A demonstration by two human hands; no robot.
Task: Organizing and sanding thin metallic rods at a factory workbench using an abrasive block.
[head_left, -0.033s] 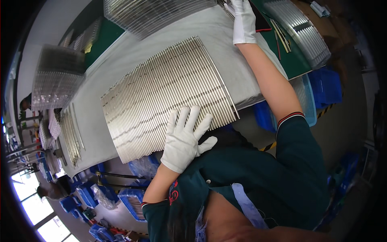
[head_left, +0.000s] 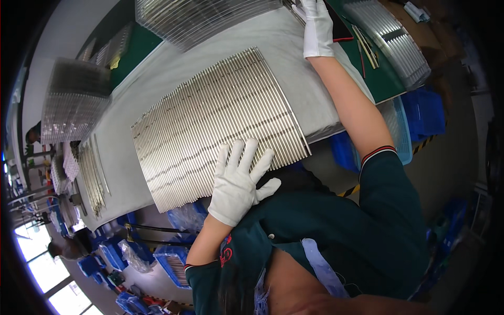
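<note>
Many thin silvery metal rods [head_left: 210, 126] lie side by side in one wide sheet on a white-covered table, with darker bands running across them. My left hand [head_left: 236, 184], in a white glove, rests at the near edge of the rods, fingers spread flat over their ends, gripping nothing. Stretched far forward, my right hand [head_left: 318, 31], also in a white glove, is cut off by the upper edge. Its fingers are mostly hidden, beside some metal pieces [head_left: 294, 11] and a dark tray with a red edge [head_left: 344, 38]; whether it holds anything does not show.
Clear plastic trays are stacked [head_left: 205, 21] at the far side, with another stack [head_left: 76, 100] at left. Loose thin strips [head_left: 92, 178] lie on the left. A curved ribbed pack [head_left: 391, 39] and slim tools [head_left: 366, 47] sit at right. Blue bins [head_left: 422, 113] stand below the table.
My left hand has shifted very slightly to the left over the rod ends. The right hand and the rods look unmoved.
</note>
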